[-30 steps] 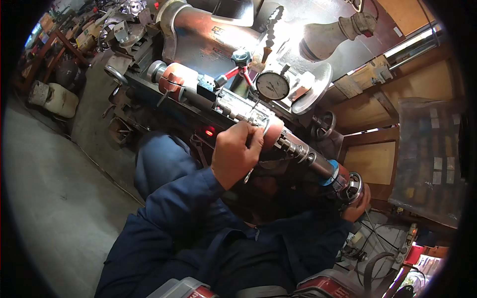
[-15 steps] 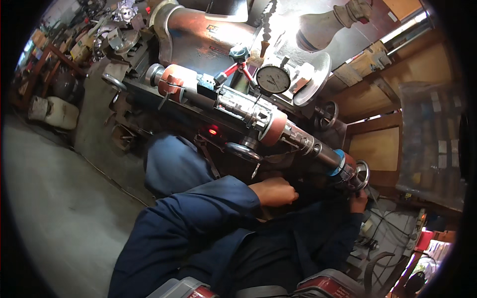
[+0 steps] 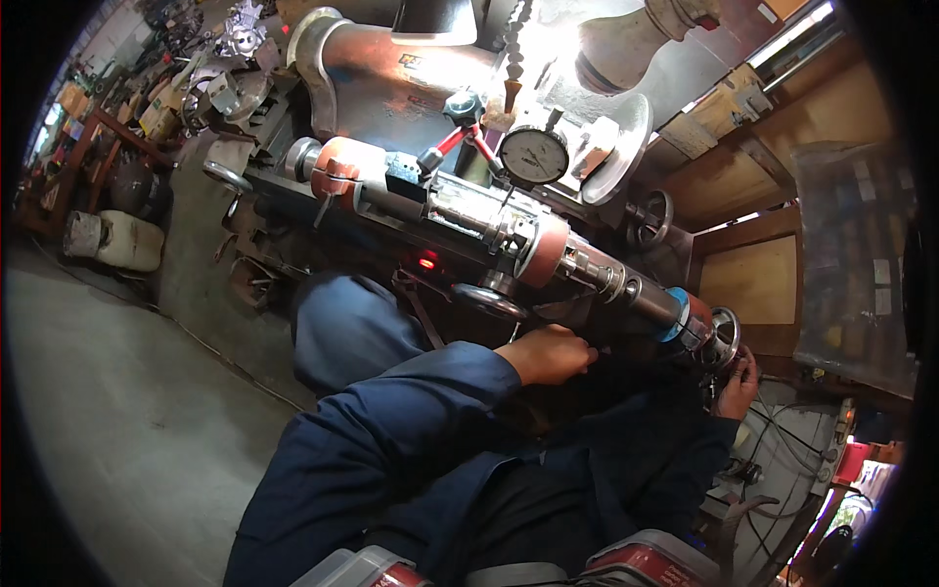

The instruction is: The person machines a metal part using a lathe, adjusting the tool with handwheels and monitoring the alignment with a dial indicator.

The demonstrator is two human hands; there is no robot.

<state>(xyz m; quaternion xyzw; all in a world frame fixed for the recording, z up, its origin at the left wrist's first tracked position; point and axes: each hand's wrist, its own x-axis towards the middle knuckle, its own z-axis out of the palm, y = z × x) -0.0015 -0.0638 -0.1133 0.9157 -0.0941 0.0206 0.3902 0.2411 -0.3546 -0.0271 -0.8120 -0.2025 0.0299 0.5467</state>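
Observation:
A long machine spindle runs slantwise across the view, with an orange collar [image 3: 544, 250] and a steel shaft [image 3: 653, 301]. At its right end is a small chrome handwheel [image 3: 724, 338]. My right hand [image 3: 740, 391] has its fingers bent at that wheel's lower rim. My left hand [image 3: 553, 355] is closed in a fist below the spindle, beside a larger handwheel [image 3: 491, 300] with a crank handle; what lies inside the fist is hidden. A round dial gauge [image 3: 534, 156] on a red-armed stand [image 3: 452, 147] sits above the brightly lit middle of the spindle.
A red light [image 3: 427, 263] glows under the machine. Further handwheels stand at the left end [image 3: 227, 177] and behind the spindle [image 3: 649, 217]. Cables [image 3: 782, 430] hang at the lower right. A plastic-covered panel [image 3: 851, 264] is on the right; a white jug [image 3: 117, 242] sits on the floor.
My right hand has shifted right and slightly up along the small wheel's rim, its fingers now more visible. My left fist is slightly higher. The whole view has shifted a little.

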